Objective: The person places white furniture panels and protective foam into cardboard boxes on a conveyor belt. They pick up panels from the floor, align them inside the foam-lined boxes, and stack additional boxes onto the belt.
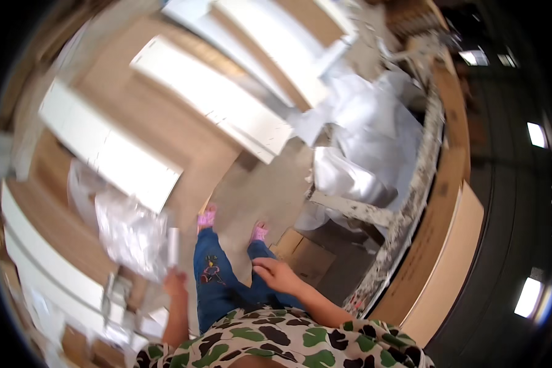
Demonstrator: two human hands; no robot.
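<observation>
White cylinder (173, 245), slim and blurred, stands just right of the clear plastic bundle (132, 236), which serves as reference for this report. The left hand (175, 281), to the lower right of the bundle, appears closed around the cylinder's lower end; its exact grip cannot be confirmed owing to blur. The right hand (275, 275), farther right of the bundle and in front of the jeans (218, 279), has loosely bent fingers and no visible object; the palm is hidden, so how far it is closed cannot be told. Outward from the hands, a flattened cardboard piece (305, 254) lies on the floor, right of the bundle. One white panel (104, 147) extends beyond the bundle, its near end close to it; a second white panel (211, 98) lies farther off, up and to the right. Brown board (159, 132) shows between these two. White sheeting (374, 129) is heaped well to the right of the bundle, by a rough-edged frame (356, 210). On progress: both panels are judged laid out, with their upper faces uncovered. The cylinder is in hand but apart from both panels, and no use of it is evident. The remaining amount of work cannot be established from this view.
</observation>
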